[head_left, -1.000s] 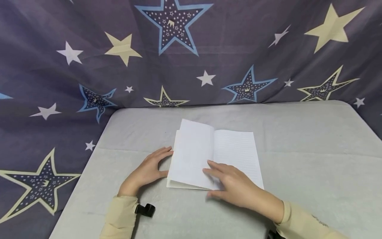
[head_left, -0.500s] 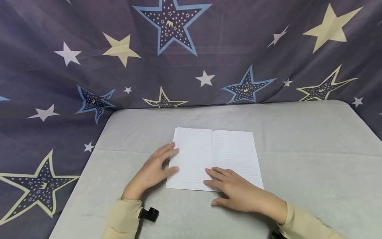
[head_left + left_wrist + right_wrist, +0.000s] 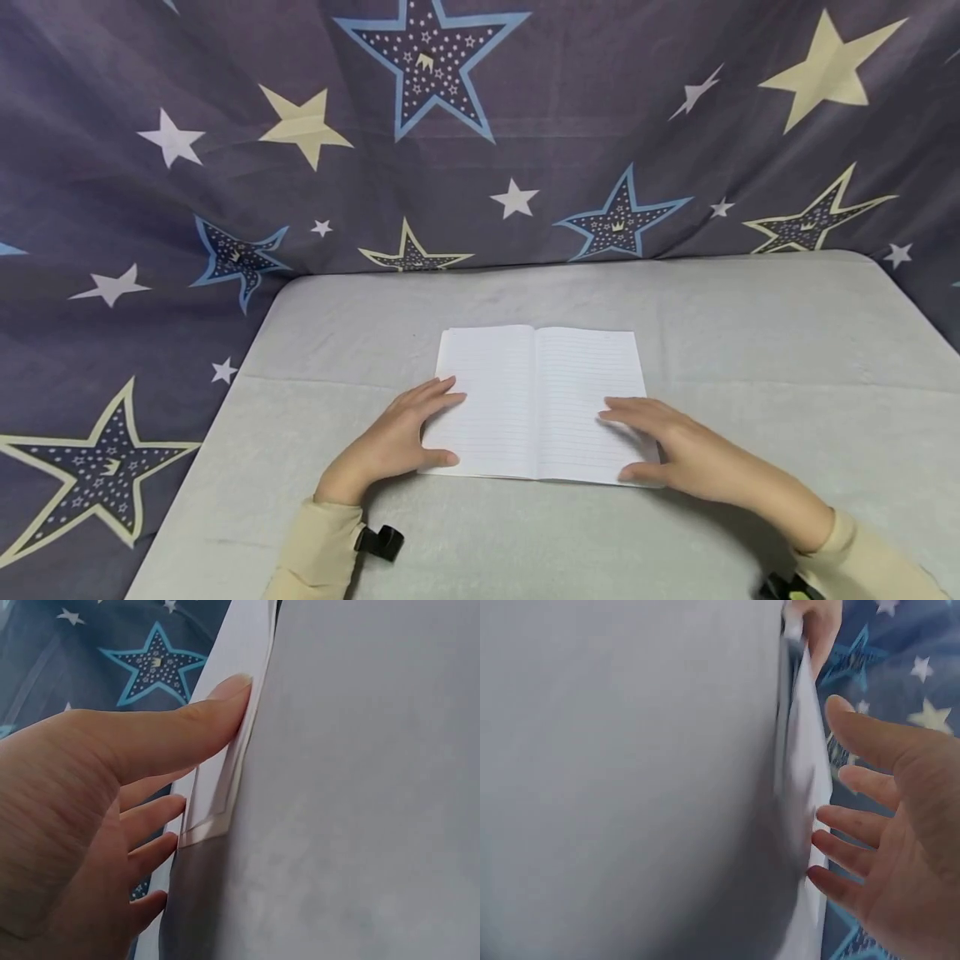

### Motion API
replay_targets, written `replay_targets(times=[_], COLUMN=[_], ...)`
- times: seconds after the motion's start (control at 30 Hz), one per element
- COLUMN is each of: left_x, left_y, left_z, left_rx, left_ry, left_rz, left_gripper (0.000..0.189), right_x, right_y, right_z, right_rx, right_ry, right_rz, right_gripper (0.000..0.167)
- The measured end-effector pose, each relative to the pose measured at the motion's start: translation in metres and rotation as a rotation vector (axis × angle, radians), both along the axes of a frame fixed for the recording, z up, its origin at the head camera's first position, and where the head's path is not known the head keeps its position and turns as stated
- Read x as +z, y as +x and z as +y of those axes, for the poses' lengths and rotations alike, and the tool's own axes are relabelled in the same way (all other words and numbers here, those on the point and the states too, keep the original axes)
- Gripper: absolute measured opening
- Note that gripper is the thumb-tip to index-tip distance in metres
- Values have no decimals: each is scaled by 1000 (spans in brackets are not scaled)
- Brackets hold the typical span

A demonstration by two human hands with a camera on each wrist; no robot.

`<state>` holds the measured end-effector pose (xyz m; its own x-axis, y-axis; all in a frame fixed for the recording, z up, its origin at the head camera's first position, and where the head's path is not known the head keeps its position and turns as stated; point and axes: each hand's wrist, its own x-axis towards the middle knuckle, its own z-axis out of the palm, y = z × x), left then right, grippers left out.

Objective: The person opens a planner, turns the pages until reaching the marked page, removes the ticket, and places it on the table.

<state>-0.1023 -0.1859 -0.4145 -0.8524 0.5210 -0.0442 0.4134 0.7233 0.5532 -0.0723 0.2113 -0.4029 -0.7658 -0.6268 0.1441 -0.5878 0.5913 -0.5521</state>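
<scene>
A ruled notebook (image 3: 491, 400) lies open on the table, both lined pages showing. My left hand (image 3: 397, 437) rests at its left edge, thumb and fingertips on the left page. In the left wrist view the thumb (image 3: 202, 720) lies on the paper near the page edges, the other fingers relaxed beside it. Over the right page's outer edge is my right hand (image 3: 690, 450), fingers spread and holding nothing. The right wrist view shows its fingertips close to the blurred notebook (image 3: 802, 742); whether they touch it I cannot tell.
A light grey cloth covers the table (image 3: 787, 350). Behind it and on the left hangs a dark curtain (image 3: 562, 108) printed with stars. A black strap (image 3: 381, 542) sits at the left wrist, another black device (image 3: 787, 587) at the right.
A lifted leaf has come down flat on the left side. My right hand has moved from the middle to the right page's edge; the left hand has shifted right onto the left page.
</scene>
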Motion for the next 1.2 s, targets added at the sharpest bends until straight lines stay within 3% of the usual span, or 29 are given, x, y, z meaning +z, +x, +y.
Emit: replay_targets(times=[0.3, 0.73, 0.87, 1.03, 1.2], left_x=[1, 0, -1, 0, 5], left_y=[-2, -1, -1, -1, 1], left_z=[-6, -6, -7, -8, -14], left_rx=[-9, 13, 12, 5, 5], left_ry=[28, 21, 23, 26, 16], left_rz=[-53, -82, -82, -95, -124], left_gripper=[81, 80, 80, 80, 80], right_x=[-15, -14, -11, -4, 6], right_y=[-5, -1, 0, 3, 7], right_z=[34, 20, 14, 4, -15], right_rx=[-17, -149, -215, -309, -319], right_ry=[28, 65, 78, -20, -180], right_rz=[39, 105, 97, 58, 2], right_gripper=[80, 71, 77, 96, 104])
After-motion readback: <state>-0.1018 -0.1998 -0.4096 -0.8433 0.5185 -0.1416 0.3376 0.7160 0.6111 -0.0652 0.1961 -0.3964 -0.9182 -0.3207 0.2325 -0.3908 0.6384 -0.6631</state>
